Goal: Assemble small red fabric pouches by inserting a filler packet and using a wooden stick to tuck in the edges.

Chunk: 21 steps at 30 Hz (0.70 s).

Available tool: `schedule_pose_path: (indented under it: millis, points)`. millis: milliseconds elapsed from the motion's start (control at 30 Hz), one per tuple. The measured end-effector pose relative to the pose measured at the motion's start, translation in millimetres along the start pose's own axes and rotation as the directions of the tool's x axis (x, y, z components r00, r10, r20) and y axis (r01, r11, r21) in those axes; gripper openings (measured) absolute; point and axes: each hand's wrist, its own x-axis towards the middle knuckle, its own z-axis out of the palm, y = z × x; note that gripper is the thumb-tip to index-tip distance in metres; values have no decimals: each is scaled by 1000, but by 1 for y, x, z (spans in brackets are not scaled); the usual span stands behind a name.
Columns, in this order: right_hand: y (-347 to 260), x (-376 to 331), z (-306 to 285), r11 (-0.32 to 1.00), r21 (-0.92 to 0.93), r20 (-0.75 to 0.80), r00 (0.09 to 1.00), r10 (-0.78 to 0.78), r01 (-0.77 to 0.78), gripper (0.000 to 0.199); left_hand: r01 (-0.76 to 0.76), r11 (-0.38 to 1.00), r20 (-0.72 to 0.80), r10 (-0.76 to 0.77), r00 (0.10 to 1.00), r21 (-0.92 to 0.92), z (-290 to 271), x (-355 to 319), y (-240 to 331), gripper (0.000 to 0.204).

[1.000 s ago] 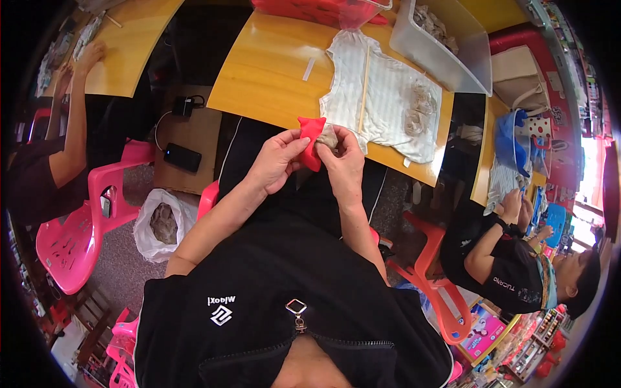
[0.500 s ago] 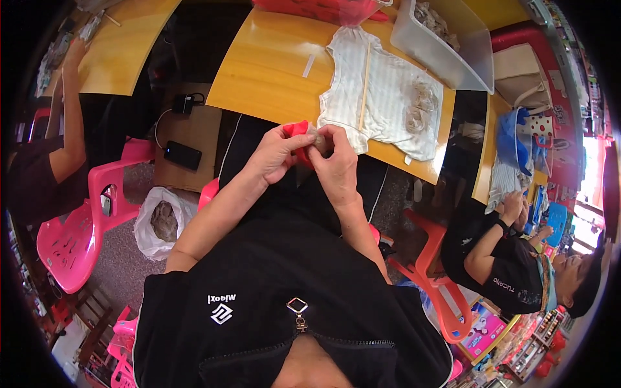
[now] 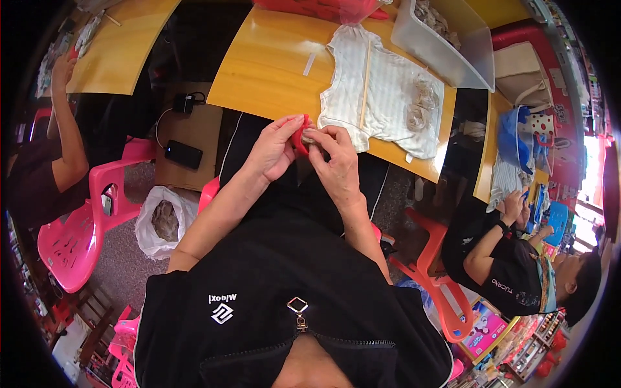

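Just off the table's near edge, my left hand [image 3: 276,150] pinches a small, soft-looking red piece [image 3: 299,140] between thumb and fingers. My right hand [image 3: 336,159] meets it from the other side, fingers closed on a small grey-brown piece [image 3: 309,137] against the red. What kind of things these are cannot be made out, and the fingers hide part of both. Beyond my hands a white striped garment [image 3: 346,77] is spread on the yellow table [image 3: 259,71]. A thin wooden stick [image 3: 366,84] lies across it, and light-brown clumps [image 3: 420,110] rest on its right part.
A translucent bin [image 3: 469,61] with brownish pieces stands at the far right, beside a red container [image 3: 317,8]. On the lower left are a white bag [image 3: 145,226], a pink chair [image 3: 71,246] and a phone [image 3: 183,154]. People work at both sides; an orange chair [image 3: 433,278] stands right.
My left fingers have shifted slightly up along the red piece, and less of it shows above them. My right hand stays close to it, its fingers slightly changed.
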Motion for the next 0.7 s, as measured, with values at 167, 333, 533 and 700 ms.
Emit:
schedule_pose_path:
  millis: [167, 333, 533, 700]
  points:
    - [-6, 1, 0, 978, -191, 44, 996, -76, 83, 20, -17, 998, -21, 19, 1000, 59, -1, -1, 0, 21]
    - [-10, -6, 2, 966, -253, 32, 999, -39, 46, 20, -48, 994, 12, 47, 999, 94, 3, -6, 4, 21]
    - [-11, -7, 6, 997, -61, 25, 999, -37, 38, 24, -42, 997, 54, 39, 998, 61, -4, -5, 3, 21]
    - [-1, -12, 6, 977, 186, 66, 993, 96, -107, 31, -30, 1000, -13, 30, 999, 7, 9, -9, 0, 23]
